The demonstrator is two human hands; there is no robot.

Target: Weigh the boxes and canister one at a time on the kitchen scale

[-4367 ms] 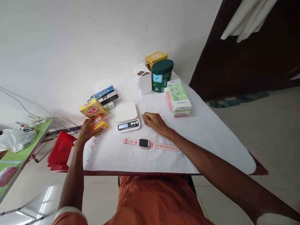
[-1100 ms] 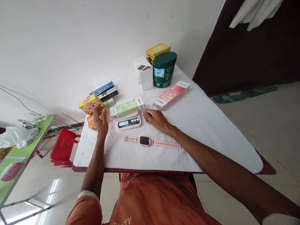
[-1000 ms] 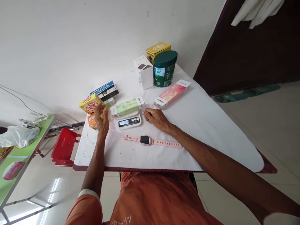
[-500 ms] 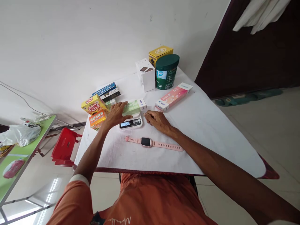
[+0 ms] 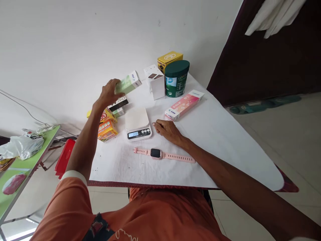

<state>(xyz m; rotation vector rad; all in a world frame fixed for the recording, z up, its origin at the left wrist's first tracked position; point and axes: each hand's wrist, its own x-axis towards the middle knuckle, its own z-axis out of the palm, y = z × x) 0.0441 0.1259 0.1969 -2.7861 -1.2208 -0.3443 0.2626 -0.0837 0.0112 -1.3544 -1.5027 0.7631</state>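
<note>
My left hand (image 5: 108, 93) grips a long green and white box (image 5: 128, 83) and holds it in the air above the back left of the table. Below it stands a small white kitchen scale (image 5: 137, 124) with a bare platform and a lit display. My right hand (image 5: 167, 129) rests on the white tablecloth (image 5: 213, 134) just right of the scale, fingers curled loosely, holding nothing. A pink smartwatch (image 5: 162, 154) lies flat in front of the scale. A long pink and white box (image 5: 184, 104) lies to the right of the scale.
Yellow and orange boxes (image 5: 106, 125) and a black box (image 5: 118, 102) sit at the left. A white box (image 5: 155, 81), green tub (image 5: 176, 77) and yellow box (image 5: 169, 59) stand at the back. A red stool (image 5: 64, 159) and green table (image 5: 22, 160) are left.
My left hand took hold of the green box on the scale and lifted it up and to the back left. The scale platform is now bare. My right hand stayed put.
</note>
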